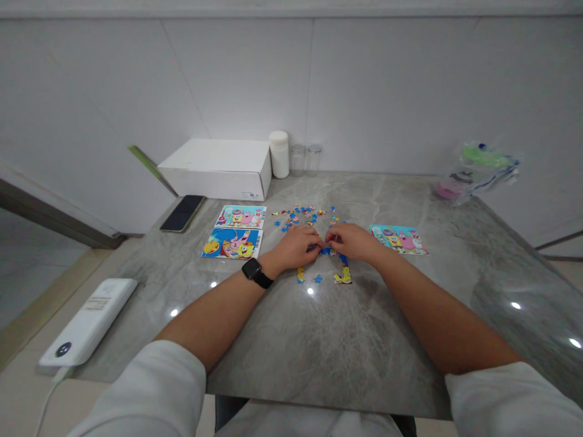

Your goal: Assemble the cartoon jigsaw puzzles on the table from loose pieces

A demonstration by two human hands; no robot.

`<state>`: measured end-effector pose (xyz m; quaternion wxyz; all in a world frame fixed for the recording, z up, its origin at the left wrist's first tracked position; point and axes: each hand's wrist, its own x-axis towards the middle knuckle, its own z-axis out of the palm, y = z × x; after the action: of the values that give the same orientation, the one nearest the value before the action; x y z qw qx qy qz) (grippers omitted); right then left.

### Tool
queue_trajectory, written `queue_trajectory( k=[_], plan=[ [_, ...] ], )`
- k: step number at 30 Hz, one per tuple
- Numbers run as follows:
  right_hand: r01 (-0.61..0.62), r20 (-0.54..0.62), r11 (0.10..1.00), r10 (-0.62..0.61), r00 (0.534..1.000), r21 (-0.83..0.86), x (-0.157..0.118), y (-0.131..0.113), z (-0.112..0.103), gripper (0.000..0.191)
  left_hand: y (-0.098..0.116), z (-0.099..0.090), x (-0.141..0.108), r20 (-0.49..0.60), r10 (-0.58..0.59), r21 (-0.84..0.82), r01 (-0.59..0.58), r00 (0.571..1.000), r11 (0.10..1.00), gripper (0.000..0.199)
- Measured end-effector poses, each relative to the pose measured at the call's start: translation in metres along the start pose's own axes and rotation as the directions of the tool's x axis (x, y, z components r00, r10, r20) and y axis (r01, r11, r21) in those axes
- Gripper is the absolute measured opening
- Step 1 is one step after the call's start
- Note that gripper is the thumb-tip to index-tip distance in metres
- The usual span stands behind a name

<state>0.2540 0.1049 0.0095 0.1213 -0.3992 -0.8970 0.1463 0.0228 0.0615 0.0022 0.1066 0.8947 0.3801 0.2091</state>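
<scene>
Both hands meet over a partly joined jigsaw puzzle at the middle of the grey table. My left hand, with a black watch on the wrist, has its fingers curled at the puzzle's upper left; what they hold is too small to make out. Beside it, my right hand pinches at the upper edge, its fingertips near blue pieces. A loose blue piece lies below the hands. Beyond them is a scatter of small puzzle pieces. The hands hide part of the puzzle.
Picture cards lie at the left, another card at the right. Farther out are a phone, white box, white bottle, two glass jars, a plastic bag and a white power bank.
</scene>
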Motion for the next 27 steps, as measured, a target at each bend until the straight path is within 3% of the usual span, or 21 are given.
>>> queue_trajectory(
  k=[4,7,9,13,16,18,21,24,27],
  plan=[
    [-0.02,-0.253,0.999,0.028,0.967,0.035,0.005,0.016,0.004,0.022,-0.004,-0.004,0.001,-0.109,-0.039,-0.032,0.035,0.993,0.999,0.019],
    [-0.019,-0.407,0.999,0.038,0.913,0.051,0.007,0.032,0.012,0.029,-0.017,-0.013,0.003,-0.262,-0.163,-0.117,0.136,0.951,0.984,0.019],
    [-0.027,-0.455,0.996,0.061,0.888,0.081,0.008,0.04,0.017,0.031,-0.032,-0.023,0.004,-0.357,-0.283,-0.195,0.226,0.89,0.955,0.019],
    [-0.043,-0.52,0.986,0.12,0.846,0.158,0.009,0.046,0.022,0.031,-0.064,-0.048,0.001,-0.48,-0.533,-0.34,0.413,0.696,0.845,0.019],
    [-0.046,-0.552,0.981,0.143,0.821,0.186,0.01,0.045,0.022,0.029,-0.079,-0.063,-0.003,-0.514,-0.594,-0.378,0.459,0.619,0.804,0.017],
    [-0.057,-0.568,0.979,0.162,0.807,0.197,0.01,0.044,0.02,0.029,-0.083,-0.069,-0.005,-0.511,-0.594,-0.344,0.486,0.621,0.804,0.015],
    [-0.077,-0.559,0.973,0.188,0.807,0.216,0.011,0.043,0.017,0.03,-0.087,-0.073,-0.002,-0.453,-0.577,-0.233,0.534,0.68,0.813,0.014],
    [-0.096,-0.542,0.967,0.213,0.813,0.236,0.011,0.042,0.014,0.03,-0.091,-0.069,0.012,-0.295,-0.578,-0.079,0.584,0.761,0.808,0.013],
    [-0.097,-0.541,0.965,0.218,0.812,0.243,0.01,0.042,0.013,0.029,-0.095,-0.061,0.033,-0.108,-0.642,0.064,0.65,0.759,0.758,0.015]
  ],
)
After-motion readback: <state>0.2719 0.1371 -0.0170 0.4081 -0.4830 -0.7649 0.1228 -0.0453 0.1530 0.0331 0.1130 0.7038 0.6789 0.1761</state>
